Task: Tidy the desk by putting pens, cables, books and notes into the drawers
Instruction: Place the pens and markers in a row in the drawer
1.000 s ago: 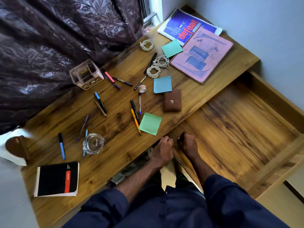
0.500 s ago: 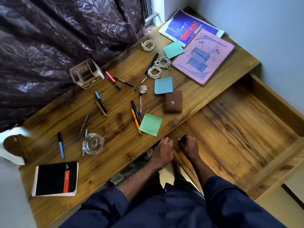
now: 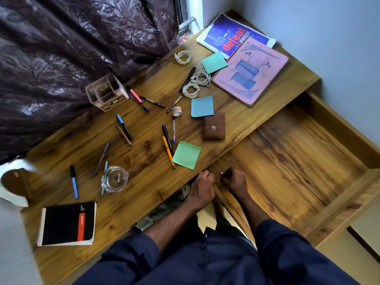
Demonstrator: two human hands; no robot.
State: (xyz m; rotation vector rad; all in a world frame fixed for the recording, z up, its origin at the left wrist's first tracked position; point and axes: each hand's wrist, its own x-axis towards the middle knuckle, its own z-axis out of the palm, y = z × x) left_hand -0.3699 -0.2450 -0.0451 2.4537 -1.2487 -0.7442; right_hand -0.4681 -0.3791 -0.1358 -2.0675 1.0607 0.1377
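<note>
The open wooden drawer (image 3: 298,157) juts out at the right, below the desk top (image 3: 148,161), and its floor is bare. My left hand (image 3: 202,188) curls over the outside of the drawer's left wall, next to the desk's front edge. My right hand (image 3: 234,182) is fisted just inside that wall at the corner. Several pens lie scattered on the desk, among them an orange pen (image 3: 168,154) and a blue pen (image 3: 74,182). White cables (image 3: 195,87) are coiled near a pink book (image 3: 249,70), a blue magazine (image 3: 230,36) and a black notepad (image 3: 66,223). Green (image 3: 186,154), blue (image 3: 202,106) and teal (image 3: 213,62) sticky notes lie flat.
A brown wallet (image 3: 213,128), a tape roll (image 3: 176,111), a glass ashtray (image 3: 114,178) and a clear pen holder (image 3: 106,92) also sit on the desk. A dark curtain (image 3: 72,48) hangs along the far side. A grey wall borders the drawer on the right.
Both hands stay at the drawer's left wall. The view has shifted slightly; nothing on the desk has moved.
</note>
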